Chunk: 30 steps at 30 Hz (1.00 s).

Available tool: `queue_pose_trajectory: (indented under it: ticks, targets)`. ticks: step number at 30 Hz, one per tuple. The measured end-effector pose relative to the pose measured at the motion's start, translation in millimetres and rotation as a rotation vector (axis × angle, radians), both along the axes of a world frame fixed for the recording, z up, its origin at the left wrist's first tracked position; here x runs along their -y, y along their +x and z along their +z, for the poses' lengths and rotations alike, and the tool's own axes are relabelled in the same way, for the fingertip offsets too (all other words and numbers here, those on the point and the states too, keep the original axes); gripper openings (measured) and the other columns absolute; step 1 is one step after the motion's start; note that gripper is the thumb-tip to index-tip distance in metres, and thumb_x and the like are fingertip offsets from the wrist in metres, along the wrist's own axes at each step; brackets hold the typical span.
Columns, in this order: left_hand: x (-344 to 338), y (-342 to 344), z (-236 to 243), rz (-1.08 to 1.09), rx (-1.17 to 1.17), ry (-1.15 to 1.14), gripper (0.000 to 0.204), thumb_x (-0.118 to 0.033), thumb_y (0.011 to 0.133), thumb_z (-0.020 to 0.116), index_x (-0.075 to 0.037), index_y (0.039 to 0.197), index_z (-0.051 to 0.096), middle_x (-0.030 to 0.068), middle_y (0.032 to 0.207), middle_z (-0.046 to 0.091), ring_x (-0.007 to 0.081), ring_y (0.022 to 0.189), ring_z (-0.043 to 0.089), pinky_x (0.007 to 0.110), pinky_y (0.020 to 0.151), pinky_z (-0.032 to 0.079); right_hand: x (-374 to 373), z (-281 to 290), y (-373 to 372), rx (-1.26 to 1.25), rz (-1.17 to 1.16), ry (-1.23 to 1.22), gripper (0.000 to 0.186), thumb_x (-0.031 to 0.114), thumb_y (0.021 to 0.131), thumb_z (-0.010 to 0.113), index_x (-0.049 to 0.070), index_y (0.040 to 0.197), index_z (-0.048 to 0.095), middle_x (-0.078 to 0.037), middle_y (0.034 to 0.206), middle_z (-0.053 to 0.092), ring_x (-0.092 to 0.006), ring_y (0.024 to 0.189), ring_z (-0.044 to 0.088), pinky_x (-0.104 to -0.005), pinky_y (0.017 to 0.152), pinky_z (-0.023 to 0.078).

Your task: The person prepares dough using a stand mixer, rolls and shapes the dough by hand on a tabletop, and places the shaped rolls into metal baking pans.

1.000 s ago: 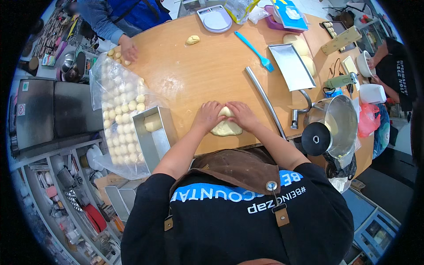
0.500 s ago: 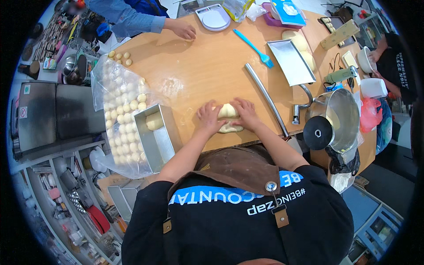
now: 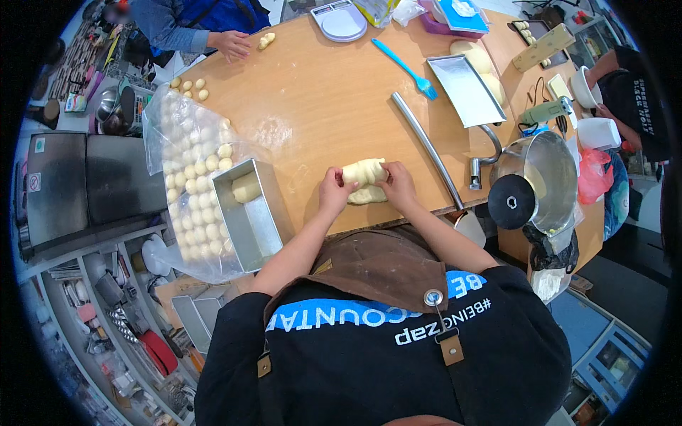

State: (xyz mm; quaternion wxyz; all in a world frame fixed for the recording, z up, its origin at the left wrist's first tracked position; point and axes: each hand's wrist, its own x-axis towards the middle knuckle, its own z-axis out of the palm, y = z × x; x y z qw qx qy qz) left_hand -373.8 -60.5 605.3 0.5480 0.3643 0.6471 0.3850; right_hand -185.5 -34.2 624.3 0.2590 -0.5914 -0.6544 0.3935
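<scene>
A pale piece of dough (image 3: 364, 172) lies on the wooden table close to my apron, its upper part rolled into a thick log and a flatter flap below it. My left hand (image 3: 337, 190) pinches the log's left end, fingers closed. At the right end my right hand (image 3: 399, 186) grips it the same way. To the left stands a deep rectangular loaf tin (image 3: 267, 228) with a rolled dough piece (image 3: 246, 187) in its far end. Beyond the tin, many dough balls (image 3: 202, 183) sit in rows, partly under a clear plastic sheet (image 3: 158, 142).
Right of my hands lie a long metal rod (image 3: 426, 149), a blue brush (image 3: 406, 69) and a metal tray (image 3: 465, 89). A steel mixing bowl (image 3: 561, 188) stands at the right edge. A co-worker's hand (image 3: 229, 45) is near a small shaped dough piece (image 3: 267, 40); another person holds a white bowl (image 3: 586, 91).
My hands have gone from lying spread over the dough to pinching its ends, and the log looks lifted and wider. The co-worker's hand has moved left, uncovering a small dough piece.
</scene>
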Motion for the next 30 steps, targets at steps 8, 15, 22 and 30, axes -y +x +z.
queue_pose_trajectory:
  ticks: [8,15,22,30]
  targets:
    - [-25.0,-15.5,35.9,-0.212,-0.821,0.496,0.063,-0.035,0.064,0.08,-0.008,0.114,0.053,0.0108,0.12,0.05,0.0287,0.118,0.042,0.042,0.098,0.035,-15.5,12.0,21.1,0.096,0.129,0.452,0.076,0.023,0.072,0.075,0.008,0.136,0.037,-0.018,0.131,0.043,-0.0331,0.125,0.038,-0.0444,0.105,0.031]
    - [-34.1,-19.3,7.2,-0.873,-0.674,0.45,0.059,-0.032,0.075,0.072,-0.009,0.124,0.049,0.0108,0.124,0.051,0.0305,0.118,0.045,0.042,0.098,0.036,10.0,-15.8,11.4,0.35,0.588,0.309,0.066,0.028,0.085,0.062,0.006,0.14,0.032,-0.015,0.146,0.029,-0.0343,0.137,0.023,-0.0435,0.113,0.017]
    - [-4.9,-3.6,44.7,-0.634,-0.94,0.733,0.051,-0.037,0.081,0.062,-0.011,0.124,0.05,0.0086,0.119,0.054,0.0267,0.114,0.049,0.04,0.095,0.036,5.3,-7.9,41.8,0.253,0.3,0.572,0.066,0.035,0.086,0.059,0.006,0.139,0.034,-0.013,0.148,0.027,-0.0362,0.137,0.022,-0.0449,0.112,0.018]
    - [4.4,3.1,42.9,-0.919,-0.982,0.42,0.055,-0.036,0.08,0.065,-0.011,0.127,0.048,0.0099,0.121,0.051,0.0269,0.115,0.046,0.04,0.096,0.034,20.0,-24.7,18.7,0.317,0.559,0.376,0.066,0.038,0.085,0.059,0.007,0.138,0.036,-0.012,0.143,0.035,-0.0339,0.133,0.03,-0.0452,0.11,0.023]
